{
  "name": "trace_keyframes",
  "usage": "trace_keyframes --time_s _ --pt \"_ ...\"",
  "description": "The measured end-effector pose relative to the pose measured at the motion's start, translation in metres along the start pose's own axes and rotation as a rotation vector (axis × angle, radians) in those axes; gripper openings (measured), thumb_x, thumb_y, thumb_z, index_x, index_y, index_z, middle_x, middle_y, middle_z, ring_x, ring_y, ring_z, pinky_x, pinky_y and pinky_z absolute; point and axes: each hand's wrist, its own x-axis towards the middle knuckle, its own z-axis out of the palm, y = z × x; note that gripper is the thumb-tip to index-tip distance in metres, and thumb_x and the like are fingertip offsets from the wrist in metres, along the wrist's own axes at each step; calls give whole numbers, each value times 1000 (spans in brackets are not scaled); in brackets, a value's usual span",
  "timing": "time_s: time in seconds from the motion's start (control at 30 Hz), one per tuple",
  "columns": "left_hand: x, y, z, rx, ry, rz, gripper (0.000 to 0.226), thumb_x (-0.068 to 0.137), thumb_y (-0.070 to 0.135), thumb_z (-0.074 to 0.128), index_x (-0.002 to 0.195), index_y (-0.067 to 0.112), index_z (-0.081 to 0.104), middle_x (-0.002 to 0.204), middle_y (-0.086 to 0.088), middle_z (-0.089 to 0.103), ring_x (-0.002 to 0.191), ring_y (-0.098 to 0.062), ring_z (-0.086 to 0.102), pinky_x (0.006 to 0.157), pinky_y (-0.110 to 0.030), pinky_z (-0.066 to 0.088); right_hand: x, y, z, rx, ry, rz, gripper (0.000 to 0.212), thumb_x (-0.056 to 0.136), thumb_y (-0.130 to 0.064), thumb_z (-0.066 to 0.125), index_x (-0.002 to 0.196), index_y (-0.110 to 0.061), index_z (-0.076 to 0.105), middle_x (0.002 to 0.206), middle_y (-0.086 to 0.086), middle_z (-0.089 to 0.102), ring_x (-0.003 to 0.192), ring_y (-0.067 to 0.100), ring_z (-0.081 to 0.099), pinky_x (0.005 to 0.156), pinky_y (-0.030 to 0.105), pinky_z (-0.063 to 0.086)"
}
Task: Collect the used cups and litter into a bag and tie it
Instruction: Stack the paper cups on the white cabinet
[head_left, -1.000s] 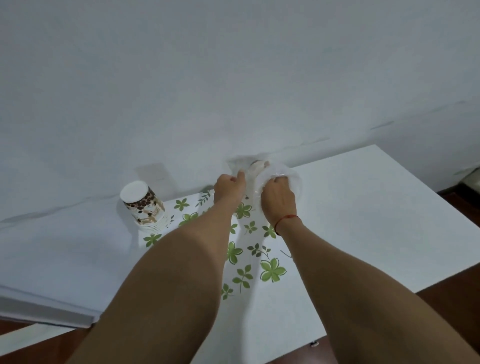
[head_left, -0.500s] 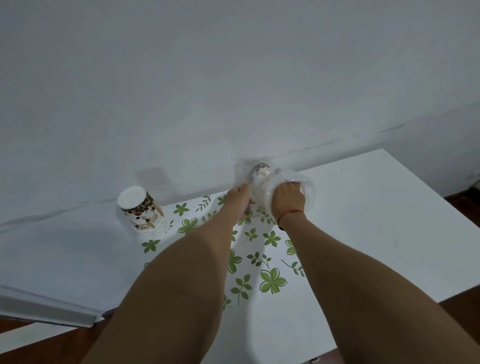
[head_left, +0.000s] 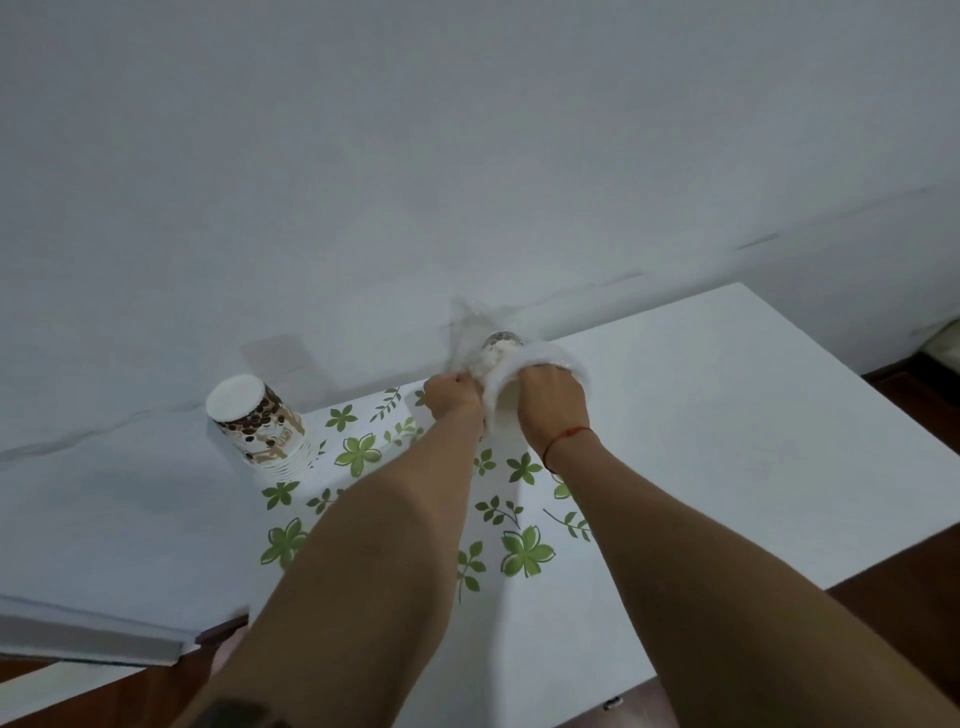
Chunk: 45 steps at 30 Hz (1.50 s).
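A clear plastic bag (head_left: 475, 338) stands at the far edge of the white table (head_left: 727, 415), against the wall. Inside it I see the top of a cup (head_left: 501, 345). My left hand (head_left: 452, 397) pinches the bag's left side. My right hand (head_left: 553, 402) grips the bag's right side, with white plastic bunched around it. What else lies in the bag is hidden by my hands. A stack of upside-down paper cups with a coffee-bean print (head_left: 260, 428) stands at the far left of the table.
A cloth with green leaf print (head_left: 358, 457) covers the table's middle under my arms. The white wall (head_left: 467, 156) rises right behind the table. Dark wooden floor (head_left: 919, 571) shows past the table's right edge and at the lower left.
Both hands have stayed on the bag by the wall. The right hand has drawn more plastic around itself and the bag's top has opened out wider.
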Motion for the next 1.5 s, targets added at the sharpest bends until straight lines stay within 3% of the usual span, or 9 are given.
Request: trace_keyframes --time_s 0.2,0.33,0.47,0.6,0.77,0.9,1.03,1.3,1.5 --pt "-4 -3 -13 -180 -258 -90 22 88 27 65 92 5 68 102 -16 73 80 -26 66 69 -33 57 0 6 -6 54 -16 129 37 96 0 38 132 3 45 133 22 53 125 33 50 100 36 43" --pt "-17 -19 -37 -385 -531 -257 39 90 42 53 97 5 64 90 -12 66 85 -24 62 77 -39 55 2 -8 -7 182 -59 274 40 97 -8 39 136 2 43 137 22 49 130 33 46 106 36 39" --pt "-27 -19 -50 -264 -326 -237 13 91 17 61 82 7 59 79 -11 65 68 -21 61 60 -31 54 -12 -32 -1 268 -91 254 38 95 -4 42 131 0 52 135 19 54 126 32 52 106 35 40" --pt "-4 -27 -64 -241 -169 -168 22 89 12 61 109 5 65 89 -12 69 63 -18 55 61 -27 50 -29 -44 3 267 -51 216 39 91 5 36 122 1 59 125 21 60 115 36 59 98 37 48" --pt "24 -67 -64 -184 -220 -91 35 87 25 63 115 4 67 123 -18 67 101 -30 67 95 -48 54 -59 -51 6 234 -44 185 37 91 3 37 120 1 60 122 21 62 114 36 59 96 38 47" --pt "-14 -58 -90 -232 -96 -119 43 75 31 79 103 3 65 101 -15 72 85 -29 71 58 -35 62 -72 -48 9 185 -45 203 35 93 4 37 121 0 58 123 20 61 114 35 60 95 37 48" --pt "-34 -42 -107 -151 -258 -71 66 66 57 78 106 6 68 100 -11 73 82 -24 68 58 -28 56 -77 -61 8 123 -58 147 32 94 6 36 117 2 58 121 19 61 111 34 61 92 36 48" --pt "-35 -37 -116 -64 -19 102 29 76 31 81 92 7 75 105 -10 74 98 -28 69 85 -31 55 -89 -71 13 1 -66 -94 29 92 -1 45 120 -3 53 116 18 61 105 34 61 84 37 48" --pt "-43 -46 -133 -457 -304 -208 49 82 55 64 86 7 63 79 -7 64 69 -21 60 63 -31 53 -76 -70 3 202 46 60 38 90 6 34 122 -3 54 114 19 60 107 36 59 83 38 46"
